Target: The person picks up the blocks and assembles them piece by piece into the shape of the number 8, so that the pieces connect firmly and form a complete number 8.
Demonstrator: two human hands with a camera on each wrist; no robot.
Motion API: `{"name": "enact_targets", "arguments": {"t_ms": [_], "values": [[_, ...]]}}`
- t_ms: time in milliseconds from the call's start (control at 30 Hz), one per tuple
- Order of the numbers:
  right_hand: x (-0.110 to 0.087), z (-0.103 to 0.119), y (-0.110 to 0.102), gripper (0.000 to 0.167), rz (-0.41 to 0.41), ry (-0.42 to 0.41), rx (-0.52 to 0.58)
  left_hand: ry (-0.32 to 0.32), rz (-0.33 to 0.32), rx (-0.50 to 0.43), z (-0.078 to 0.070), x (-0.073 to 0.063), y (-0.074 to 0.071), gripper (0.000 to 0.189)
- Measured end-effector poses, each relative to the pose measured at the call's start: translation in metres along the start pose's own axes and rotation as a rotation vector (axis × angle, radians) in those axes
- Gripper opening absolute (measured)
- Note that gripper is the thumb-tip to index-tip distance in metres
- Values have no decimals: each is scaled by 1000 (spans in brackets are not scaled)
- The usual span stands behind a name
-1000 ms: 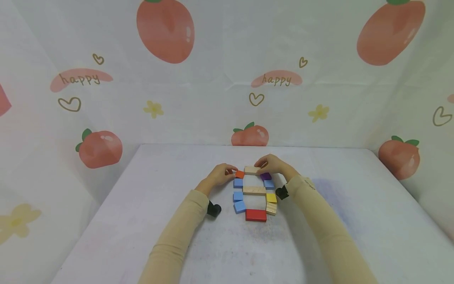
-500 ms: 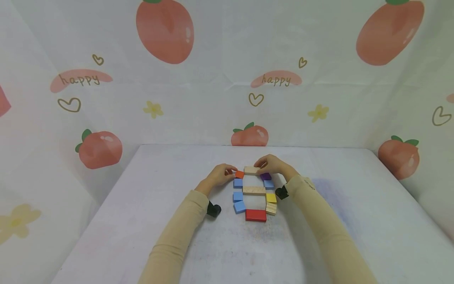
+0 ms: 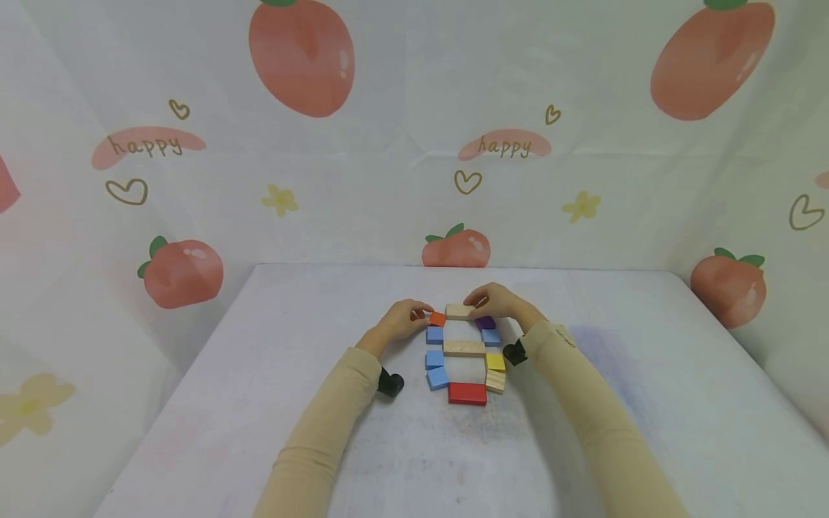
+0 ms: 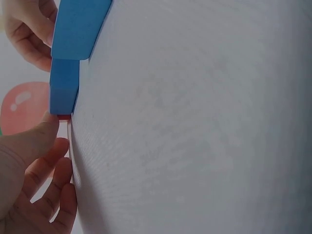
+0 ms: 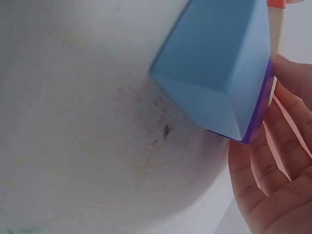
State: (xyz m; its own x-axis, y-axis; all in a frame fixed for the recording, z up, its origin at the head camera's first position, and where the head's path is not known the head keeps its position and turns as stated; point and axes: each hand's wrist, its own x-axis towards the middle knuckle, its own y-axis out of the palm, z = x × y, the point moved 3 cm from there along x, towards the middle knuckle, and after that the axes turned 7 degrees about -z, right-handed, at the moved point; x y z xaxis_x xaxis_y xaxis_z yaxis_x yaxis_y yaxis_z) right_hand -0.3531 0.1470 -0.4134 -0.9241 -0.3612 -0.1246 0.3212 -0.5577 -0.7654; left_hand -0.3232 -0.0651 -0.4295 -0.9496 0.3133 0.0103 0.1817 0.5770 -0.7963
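Small blocks form a closed ladder-like outline in the head view. My right hand [image 3: 500,300] pinches the right end of the far plain wooden block [image 3: 458,311], thumb on its near side and fingers behind. Beside that hand lies a purple block [image 3: 486,323]; in the right wrist view a blue block [image 5: 209,53] partly covers the purple one. My left hand [image 3: 404,318] rests its fingertips at the outer corner of the orange block [image 3: 437,319], fingers loosely bent. Blue blocks [image 4: 64,87] hide most of the orange block in the left wrist view.
A speckled wooden crossbar [image 3: 464,349] spans the middle of the outline. Its near end is a red block [image 3: 467,393]. Down the right side lie a yellow block [image 3: 495,361] and a striped wooden block [image 3: 495,381]. A printed cloth backdrop [image 3: 363,180] stands behind the white table [image 3: 272,316].
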Motion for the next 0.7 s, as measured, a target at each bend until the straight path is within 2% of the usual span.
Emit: {"name": "enact_targets", "arguments": {"t_ms": [267,700], "values": [[0,0,1,33,-2,-16,0,13,-12,-4,0,0,0,30],[-2,2,-1,35,0,17,4,19,-16,1,-1,-1,-1,30]]}}
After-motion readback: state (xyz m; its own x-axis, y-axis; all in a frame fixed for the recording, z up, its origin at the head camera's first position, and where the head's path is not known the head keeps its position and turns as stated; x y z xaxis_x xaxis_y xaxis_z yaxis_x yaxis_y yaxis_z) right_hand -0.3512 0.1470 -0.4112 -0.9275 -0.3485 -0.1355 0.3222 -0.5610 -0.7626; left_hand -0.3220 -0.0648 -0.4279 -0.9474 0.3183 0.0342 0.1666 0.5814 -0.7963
